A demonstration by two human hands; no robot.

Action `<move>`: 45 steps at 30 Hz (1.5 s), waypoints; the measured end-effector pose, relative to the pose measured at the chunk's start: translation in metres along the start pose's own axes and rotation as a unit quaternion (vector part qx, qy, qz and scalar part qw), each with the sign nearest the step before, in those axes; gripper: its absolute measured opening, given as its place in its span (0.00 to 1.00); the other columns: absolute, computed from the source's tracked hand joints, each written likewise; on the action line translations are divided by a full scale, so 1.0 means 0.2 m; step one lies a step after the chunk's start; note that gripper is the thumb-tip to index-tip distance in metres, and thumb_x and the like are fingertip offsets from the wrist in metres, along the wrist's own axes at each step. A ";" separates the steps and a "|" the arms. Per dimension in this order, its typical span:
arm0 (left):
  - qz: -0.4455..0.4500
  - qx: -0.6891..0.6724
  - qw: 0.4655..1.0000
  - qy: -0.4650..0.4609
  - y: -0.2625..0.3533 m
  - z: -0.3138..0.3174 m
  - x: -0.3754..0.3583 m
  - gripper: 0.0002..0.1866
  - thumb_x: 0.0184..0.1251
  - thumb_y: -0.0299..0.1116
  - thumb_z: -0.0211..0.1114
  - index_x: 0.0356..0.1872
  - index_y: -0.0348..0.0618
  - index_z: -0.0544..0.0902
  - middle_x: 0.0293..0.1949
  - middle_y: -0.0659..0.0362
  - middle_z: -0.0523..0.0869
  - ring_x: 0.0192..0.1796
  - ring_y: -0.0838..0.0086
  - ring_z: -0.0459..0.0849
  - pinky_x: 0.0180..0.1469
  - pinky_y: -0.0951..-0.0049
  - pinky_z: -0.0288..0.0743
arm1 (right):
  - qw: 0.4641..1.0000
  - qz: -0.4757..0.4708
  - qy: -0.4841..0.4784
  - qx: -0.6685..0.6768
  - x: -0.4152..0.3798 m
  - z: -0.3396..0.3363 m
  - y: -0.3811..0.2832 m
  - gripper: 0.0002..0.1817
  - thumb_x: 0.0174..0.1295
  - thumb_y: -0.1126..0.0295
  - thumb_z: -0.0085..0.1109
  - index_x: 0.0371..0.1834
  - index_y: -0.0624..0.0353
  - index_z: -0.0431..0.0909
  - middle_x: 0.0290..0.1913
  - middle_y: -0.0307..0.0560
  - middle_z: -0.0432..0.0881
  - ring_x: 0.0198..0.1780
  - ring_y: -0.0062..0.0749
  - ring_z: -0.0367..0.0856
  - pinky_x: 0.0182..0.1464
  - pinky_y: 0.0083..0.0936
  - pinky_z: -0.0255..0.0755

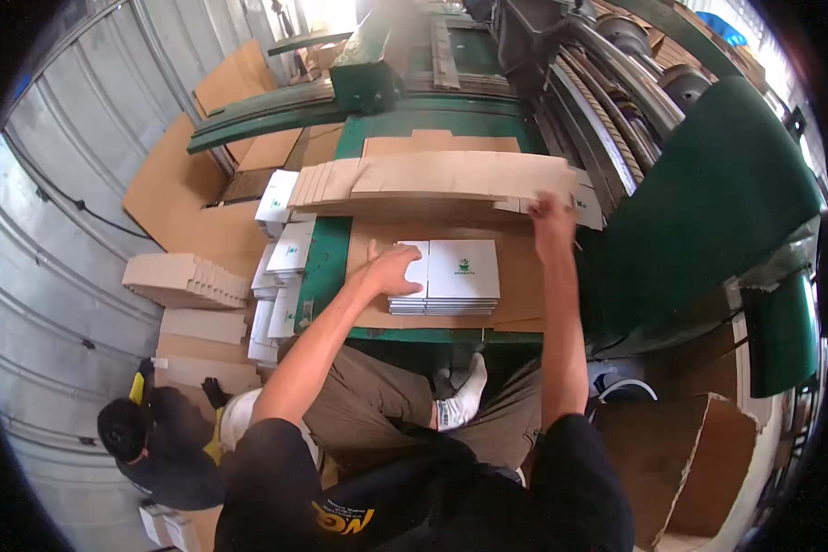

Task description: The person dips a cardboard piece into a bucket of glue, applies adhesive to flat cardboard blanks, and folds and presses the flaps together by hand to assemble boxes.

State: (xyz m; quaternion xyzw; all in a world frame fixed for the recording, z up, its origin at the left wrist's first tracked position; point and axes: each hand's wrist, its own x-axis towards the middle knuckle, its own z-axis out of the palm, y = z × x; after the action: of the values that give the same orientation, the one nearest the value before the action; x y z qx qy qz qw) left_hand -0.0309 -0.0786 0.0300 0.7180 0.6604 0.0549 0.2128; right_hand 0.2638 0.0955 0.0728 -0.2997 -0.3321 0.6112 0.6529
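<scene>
In the head view, flat white cartons (465,267) with a small green print lie stacked on a cardboard sheet (373,230). My left hand (394,271) rests over the left side of this stack, its fingers spread and thumb apart. Farther right, my right hand (552,221) is raised with its fingers curled in, slightly blurred. It overlaps the right end of a long row of folded brown cardboard pieces (460,175). What those fingers hold, if anything, is hidden.
Beside the green table edge (328,267) stand more white cartons (281,262). Brown cardboard pieces (189,281) are piled at left. A person (170,442) with dark gloves crouches low left. Green machinery (708,202) hems in the right, above an opened cardboard box (681,469).
</scene>
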 end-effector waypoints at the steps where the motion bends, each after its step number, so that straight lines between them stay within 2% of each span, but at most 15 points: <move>1: 0.005 0.026 1.000 0.002 -0.01 0.02 -0.01 0.42 0.58 0.56 0.76 0.73 0.51 0.76 0.77 0.53 0.74 0.81 0.55 0.67 0.74 0.16 0.47 | 0.999 -0.005 0.001 0.040 -0.08 -0.05 -0.08 0.21 0.67 0.79 0.62 0.63 0.58 0.74 0.36 0.37 0.81 0.35 0.23 0.80 0.41 0.27 0.79; 4: -0.012 -0.015 0.999 0.046 -0.07 0.17 -0.05 0.37 0.64 0.58 0.70 0.70 0.48 0.78 0.72 0.52 0.79 0.76 0.53 0.73 0.78 0.37 0.58 | 1.000 0.021 0.004 0.014 -0.30 -0.21 -0.10 0.20 0.67 0.79 0.61 0.63 0.61 0.78 0.36 0.39 0.83 0.35 0.25 0.81 0.42 0.28 0.80; 5: -0.024 -0.073 0.995 0.065 -0.11 0.23 -0.05 0.34 0.67 0.57 0.67 0.68 0.49 0.79 0.70 0.52 0.81 0.73 0.52 0.76 0.80 0.50 0.61 | 0.983 -0.072 -0.021 -0.169 -0.36 -0.24 -0.05 0.20 0.66 0.78 0.62 0.62 0.59 0.81 0.36 0.41 0.84 0.36 0.26 0.83 0.43 0.30 0.80; 6: 0.029 -0.090 0.993 0.075 -0.11 0.23 -0.07 0.28 0.71 0.53 0.65 0.64 0.47 0.82 0.64 0.50 0.85 0.68 0.52 0.80 0.74 0.53 0.69 | 0.924 -0.163 -0.043 -0.344 -0.41 -0.24 -0.01 0.21 0.65 0.77 0.63 0.62 0.58 0.84 0.36 0.43 0.86 0.38 0.28 0.84 0.43 0.31 0.80; 7: 0.083 -0.106 0.987 0.082 -0.10 0.24 -0.10 0.22 0.75 0.48 0.63 0.60 0.45 0.86 0.59 0.48 0.88 0.63 0.52 0.84 0.67 0.55 0.76 | 0.890 -0.121 -0.075 -0.433 -0.51 -0.17 -0.02 0.21 0.62 0.75 0.65 0.60 0.56 0.86 0.37 0.45 0.87 0.40 0.32 0.86 0.45 0.33 0.81; 11: 0.175 -0.091 0.968 0.155 -0.08 0.24 -0.14 0.20 0.73 0.44 0.67 0.58 0.43 0.86 0.56 0.47 0.88 0.60 0.49 0.84 0.64 0.54 0.77 | 0.640 -0.177 -0.344 -0.664 -0.61 -0.01 0.22 0.34 0.51 0.65 0.78 0.66 0.47 0.82 0.42 0.52 0.90 0.46 0.51 0.89 0.53 0.49 0.81; 13: 0.170 -0.087 0.965 0.180 -0.07 0.23 -0.17 0.20 0.72 0.43 0.68 0.57 0.42 0.86 0.55 0.47 0.88 0.59 0.48 0.84 0.64 0.54 0.77 | 0.561 0.027 -0.430 -0.708 -0.60 0.09 0.25 0.43 0.43 0.55 0.86 0.67 0.43 0.77 0.57 0.52 0.87 0.60 0.56 0.83 0.62 0.65 0.73; 16: 0.104 -0.085 0.983 0.128 -0.07 0.24 -0.19 0.27 0.75 0.50 0.65 0.65 0.42 0.82 0.61 0.42 0.86 0.63 0.45 0.82 0.67 0.55 0.75 | 0.539 -0.051 -0.461 -0.703 -0.48 0.10 0.29 0.53 0.33 0.45 0.90 0.67 0.40 0.73 0.73 0.56 0.72 0.76 0.63 0.67 0.70 0.78 0.59; 19: 0.041 -0.121 0.989 0.081 -0.09 0.27 -0.18 0.27 0.76 0.50 0.64 0.66 0.42 0.81 0.63 0.42 0.85 0.64 0.45 0.81 0.68 0.54 0.75 | 0.552 -0.101 -0.489 -0.668 -0.38 0.07 0.38 0.52 0.34 0.44 0.90 0.65 0.40 0.70 0.75 0.58 0.62 0.79 0.65 0.57 0.70 0.73 0.59; 26: 0.198 -0.035 0.957 0.211 -0.20 0.40 -0.11 0.24 0.76 0.47 0.65 0.62 0.38 0.84 0.58 0.44 0.88 0.61 0.48 0.84 0.66 0.56 0.76 | 0.514 -0.062 -0.513 -0.685 -0.35 0.13 0.45 0.65 0.24 0.39 0.89 0.73 0.40 0.65 0.72 0.64 0.63 0.78 0.73 0.56 0.75 0.80 0.49; 32: 0.022 -0.205 0.967 0.152 -0.19 0.43 -0.17 0.30 0.72 0.48 0.72 0.66 0.37 0.79 0.59 0.45 0.87 0.60 0.52 0.86 0.63 0.54 0.78 | 0.515 -0.091 -0.507 -0.685 -0.37 0.09 0.45 0.63 0.27 0.43 0.89 0.74 0.42 0.66 0.72 0.65 0.63 0.77 0.70 0.56 0.76 0.70 0.51; 37: -0.062 -0.495 0.858 0.125 -0.09 0.28 -0.38 0.36 0.68 0.44 0.78 0.70 0.36 0.75 0.61 0.50 0.85 0.58 0.61 0.84 0.66 0.56 0.78 | 0.517 -0.082 -0.512 -0.681 -0.37 0.08 0.48 0.64 0.26 0.42 0.89 0.73 0.43 0.66 0.73 0.65 0.62 0.77 0.71 0.56 0.77 0.70 0.47; 38: -0.007 -0.459 0.875 0.156 -0.13 0.30 -0.36 0.40 0.65 0.46 0.79 0.72 0.37 0.72 0.71 0.43 0.77 0.71 0.55 0.78 0.74 0.56 0.71 | 0.519 -0.091 -0.509 -0.681 -0.37 0.08 0.48 0.66 0.23 0.40 0.89 0.74 0.42 0.66 0.73 0.64 0.63 0.78 0.72 0.56 0.78 0.74 0.45; 42: 0.071 -0.179 0.961 0.200 -0.09 0.11 -0.21 0.45 0.59 0.51 0.82 0.72 0.38 0.72 0.80 0.38 0.64 0.83 0.51 0.62 0.83 0.57 0.58 | 0.534 -0.099 -0.502 -0.673 -0.38 0.06 0.49 0.69 0.19 0.37 0.90 0.75 0.41 0.66 0.75 0.64 0.62 0.80 0.71 0.55 0.79 0.77 0.42; 45: 0.063 -0.097 0.991 0.062 -0.09 -0.04 -0.03 0.56 0.48 0.57 0.86 0.75 0.39 0.69 0.85 0.38 0.53 0.88 0.50 0.48 0.86 0.56 0.49 | 0.553 -0.100 -0.499 -0.660 -0.37 0.04 0.49 0.68 0.21 0.37 0.90 0.75 0.41 0.66 0.76 0.63 0.61 0.80 0.70 0.56 0.80 0.77 0.41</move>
State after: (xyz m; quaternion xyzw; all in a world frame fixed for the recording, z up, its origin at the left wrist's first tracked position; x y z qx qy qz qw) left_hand -0.0513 -0.0816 0.0326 0.7293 0.6177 0.1759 0.2361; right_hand 0.1962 0.0281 -0.0062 -0.2585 -0.9426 0.2030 0.0586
